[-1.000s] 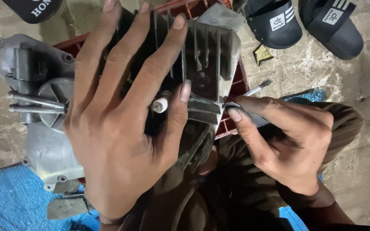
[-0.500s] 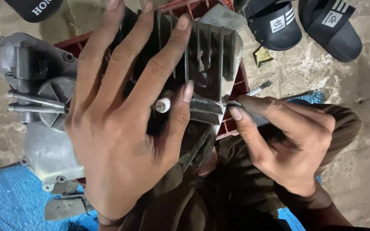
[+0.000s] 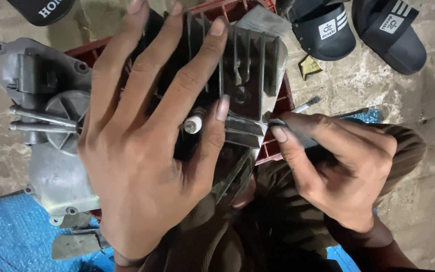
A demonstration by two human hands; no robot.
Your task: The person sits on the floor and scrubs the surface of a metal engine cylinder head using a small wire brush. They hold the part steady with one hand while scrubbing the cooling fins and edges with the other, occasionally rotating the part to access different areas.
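- The finned engine cylinder (image 3: 247,70) is being held down on a red plastic crate (image 3: 278,108), with its cooling fins running roughly away from the person and a white spark plug tip (image 3: 193,124) showing at its near side.
- The left hand (image 3: 147,151) is being spread flat over the cylinder's left part, fingers apart and pressing, with the thumb beside the plug.
- The right hand (image 3: 338,171) is being kept just right of the cylinder, fingers pinched together on a thin brush-like tool (image 3: 305,107) whose tip is pointing up and to the right.
- The left hand is lying nearer, directly on the cylinder; the right is touching only its right edge.
- A grey engine casing (image 3: 41,95) is lying to the left, and black sandals (image 3: 358,30) are lying on the concrete floor (image 3: 429,126).
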